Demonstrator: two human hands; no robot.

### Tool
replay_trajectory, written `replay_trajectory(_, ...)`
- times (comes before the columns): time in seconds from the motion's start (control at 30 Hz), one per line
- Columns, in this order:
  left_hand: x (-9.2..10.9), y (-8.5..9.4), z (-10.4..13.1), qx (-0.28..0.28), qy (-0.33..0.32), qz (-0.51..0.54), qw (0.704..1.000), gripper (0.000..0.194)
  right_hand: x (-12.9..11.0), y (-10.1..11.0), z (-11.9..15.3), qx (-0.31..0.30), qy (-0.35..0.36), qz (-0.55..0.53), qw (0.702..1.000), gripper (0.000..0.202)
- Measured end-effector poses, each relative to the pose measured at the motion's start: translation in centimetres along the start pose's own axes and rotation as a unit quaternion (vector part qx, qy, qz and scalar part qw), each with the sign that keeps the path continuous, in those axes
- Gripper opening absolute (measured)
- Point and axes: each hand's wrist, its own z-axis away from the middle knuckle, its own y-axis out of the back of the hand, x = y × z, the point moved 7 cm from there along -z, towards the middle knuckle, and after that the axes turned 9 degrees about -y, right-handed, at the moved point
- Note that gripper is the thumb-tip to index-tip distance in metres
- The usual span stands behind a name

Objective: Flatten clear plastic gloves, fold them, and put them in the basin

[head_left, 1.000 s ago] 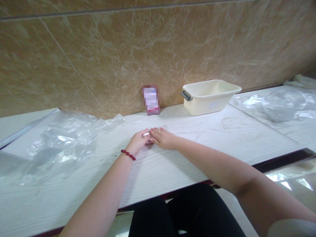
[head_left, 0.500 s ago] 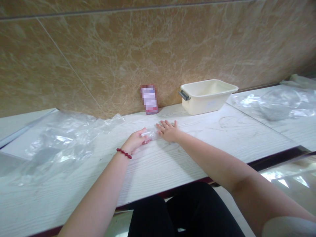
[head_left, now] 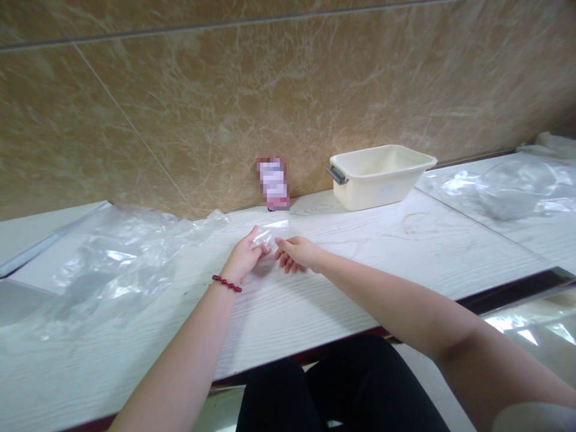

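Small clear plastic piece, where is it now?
In the head view, the small clear plastic piece is slightly left of centre, in the left hand, beside the right hand and left of the cream bin.

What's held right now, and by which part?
A small clear plastic piece, held at its left end by the left hand. The right hand's fingertips are at its near right edge; can't tell if they grip.

Single head-worn view: looks forward and down on near tabletop (head_left: 360, 231), wall (head_left: 202, 108) beyond.
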Motion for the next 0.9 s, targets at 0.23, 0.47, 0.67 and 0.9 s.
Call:
replay_trajectory(0.23,1.3,-0.3,0.2,0.014,-0.074,-0.022,0.997,0.075,0.7,-1.5,-0.8,-0.116,-0.028,-0.358,0.926,0.028)
replay_trajectory(0.47,1.6,-1.7,0.5,-0.034,-0.100,0.015,0.994,0.081,0.9,1.2,-1.8,-0.032,0.020,-0.475,0.879,0.010)
replay_trajectory(0.67,1.7,-1.7,0.6,-0.014,-0.118,0.023,0.993,0.080,0.6,2.1,-2.0,-0.007,0.070,-0.499,0.864,0.007)
replay_trajectory(0.9,2.0,-0.9,0.7,0.010,-0.073,0.167,0.983,0.072,0.1,2.8,-1.9,0.014,0.106,-0.413,0.905,0.010)
